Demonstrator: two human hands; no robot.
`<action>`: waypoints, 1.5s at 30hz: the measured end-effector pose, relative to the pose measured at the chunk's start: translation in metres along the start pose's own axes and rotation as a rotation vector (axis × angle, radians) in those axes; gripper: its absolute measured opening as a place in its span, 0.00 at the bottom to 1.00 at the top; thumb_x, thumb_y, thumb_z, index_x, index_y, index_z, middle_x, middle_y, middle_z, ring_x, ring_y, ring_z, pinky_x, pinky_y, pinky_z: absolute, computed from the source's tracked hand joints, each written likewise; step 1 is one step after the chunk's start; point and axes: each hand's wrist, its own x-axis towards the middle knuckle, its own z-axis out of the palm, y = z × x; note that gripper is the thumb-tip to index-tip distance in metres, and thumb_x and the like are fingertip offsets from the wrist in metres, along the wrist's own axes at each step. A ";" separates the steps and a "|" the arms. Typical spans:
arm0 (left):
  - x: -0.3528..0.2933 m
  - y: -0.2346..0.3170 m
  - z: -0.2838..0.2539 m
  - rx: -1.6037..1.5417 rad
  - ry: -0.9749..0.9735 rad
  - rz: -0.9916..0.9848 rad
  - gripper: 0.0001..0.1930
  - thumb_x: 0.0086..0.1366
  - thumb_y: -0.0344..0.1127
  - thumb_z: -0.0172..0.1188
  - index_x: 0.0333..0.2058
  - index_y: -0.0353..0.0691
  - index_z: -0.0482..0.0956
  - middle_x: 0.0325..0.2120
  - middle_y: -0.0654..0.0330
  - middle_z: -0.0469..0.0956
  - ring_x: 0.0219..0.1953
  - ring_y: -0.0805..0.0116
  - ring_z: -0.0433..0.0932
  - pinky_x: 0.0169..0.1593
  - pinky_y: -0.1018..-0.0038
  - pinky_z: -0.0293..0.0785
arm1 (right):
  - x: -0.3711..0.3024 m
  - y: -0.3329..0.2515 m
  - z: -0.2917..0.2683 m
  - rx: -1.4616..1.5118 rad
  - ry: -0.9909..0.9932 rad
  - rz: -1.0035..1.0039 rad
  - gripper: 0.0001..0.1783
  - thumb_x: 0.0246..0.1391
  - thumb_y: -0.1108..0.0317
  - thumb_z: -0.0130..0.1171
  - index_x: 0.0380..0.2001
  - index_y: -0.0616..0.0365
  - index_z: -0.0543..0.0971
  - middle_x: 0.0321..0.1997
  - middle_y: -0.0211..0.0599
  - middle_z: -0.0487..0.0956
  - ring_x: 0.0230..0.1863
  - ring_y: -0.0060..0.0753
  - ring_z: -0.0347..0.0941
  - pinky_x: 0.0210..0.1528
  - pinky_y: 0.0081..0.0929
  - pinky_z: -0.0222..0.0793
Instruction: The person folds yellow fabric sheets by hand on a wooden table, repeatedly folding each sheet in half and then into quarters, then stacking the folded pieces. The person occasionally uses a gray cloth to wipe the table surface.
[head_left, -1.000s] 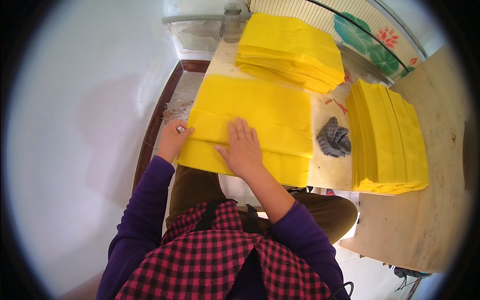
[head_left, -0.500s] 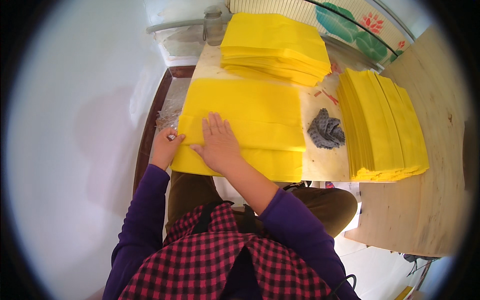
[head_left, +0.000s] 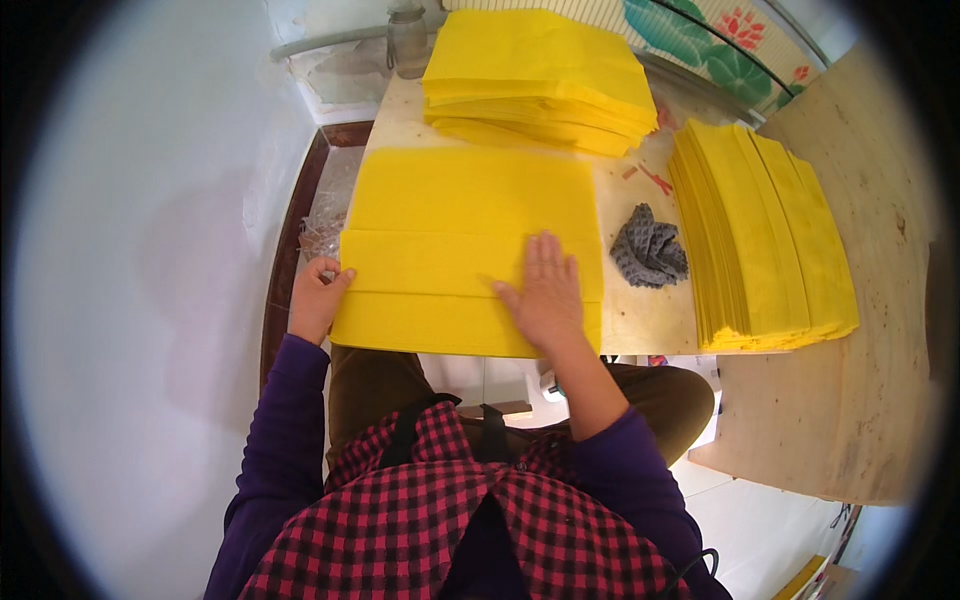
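Yellow fabric (head_left: pixel 440 255) lies under the flat right hand (head_left: pixel 551 303).

Behind the left hand (head_left: pixel 317 302) a purple sleeve (head_left: pixel 277 435) reaches the wrist, behind the right hand (head_left: pixel 551 305) a matching sleeve (head_left: pixel 630 478) stops along the forearm, and farther back come a red-and-black checked garment (head_left: pixel 390 530), dark straps (head_left: pixel 492 438) and brown trousers (head_left: pixel 665 408).

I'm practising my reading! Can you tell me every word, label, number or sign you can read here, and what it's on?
None: no words, labels, numbers or signs can be read.
Yellow fabric in front: none visible.
Back yellow stack and right yellow stack: none visible.
Painted panel: leaves and flowers, no readable writing.
Bottle: too blurred to tell.
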 end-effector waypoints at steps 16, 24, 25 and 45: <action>-0.007 0.060 0.012 0.382 0.154 0.630 0.17 0.62 0.32 0.59 0.49 0.36 0.75 0.50 0.49 0.75 0.54 0.50 0.72 0.58 0.62 0.67 | -0.006 0.027 -0.002 0.024 0.108 0.068 0.46 0.62 0.39 0.40 0.68 0.67 0.51 0.74 0.53 0.47 0.76 0.46 0.39 0.74 0.46 0.34; -0.061 0.136 0.188 0.442 -0.497 0.526 0.32 0.71 0.52 0.41 0.66 0.36 0.56 0.67 0.46 0.54 0.70 0.51 0.50 0.71 0.57 0.42 | -0.003 0.034 0.009 -0.140 0.110 0.019 0.45 0.62 0.39 0.39 0.68 0.66 0.51 0.75 0.50 0.47 0.76 0.44 0.38 0.74 0.45 0.31; -0.061 0.136 0.191 0.451 -0.519 0.461 0.33 0.71 0.54 0.40 0.66 0.37 0.55 0.68 0.47 0.52 0.71 0.51 0.48 0.71 0.57 0.40 | -0.003 0.035 0.010 -0.183 0.076 0.032 0.45 0.62 0.40 0.39 0.68 0.66 0.51 0.75 0.50 0.47 0.76 0.44 0.38 0.74 0.45 0.31; -0.014 0.059 0.031 1.074 -0.086 0.210 0.35 0.70 0.54 0.43 0.68 0.39 0.51 0.70 0.53 0.49 0.72 0.58 0.45 0.71 0.54 0.38 | -0.004 0.023 -0.009 0.040 0.050 0.103 0.44 0.63 0.41 0.41 0.69 0.66 0.51 0.75 0.52 0.47 0.76 0.45 0.38 0.74 0.44 0.33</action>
